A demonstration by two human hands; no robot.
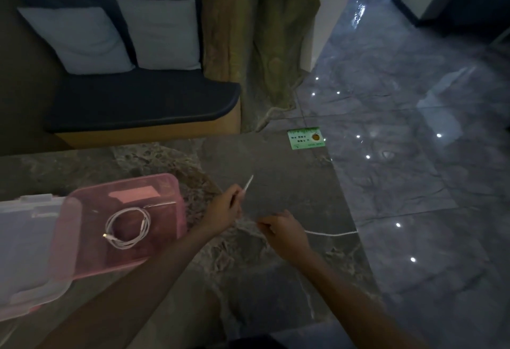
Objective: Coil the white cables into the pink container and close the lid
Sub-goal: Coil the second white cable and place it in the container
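The person's bare left hand [225,206] and bare right hand [285,231] extend from bare, sleeveless forearms, with no rings, watch or gloves showing, and a dark garment edge sits at the bottom.

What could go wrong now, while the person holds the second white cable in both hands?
The loose tail of the second cable runs to the table edge; it may slip off and drag while the left hand and right hand wind it. Dropping it into the pink container may disturb the coiled cable there, so the clear lid may pinch a strand.
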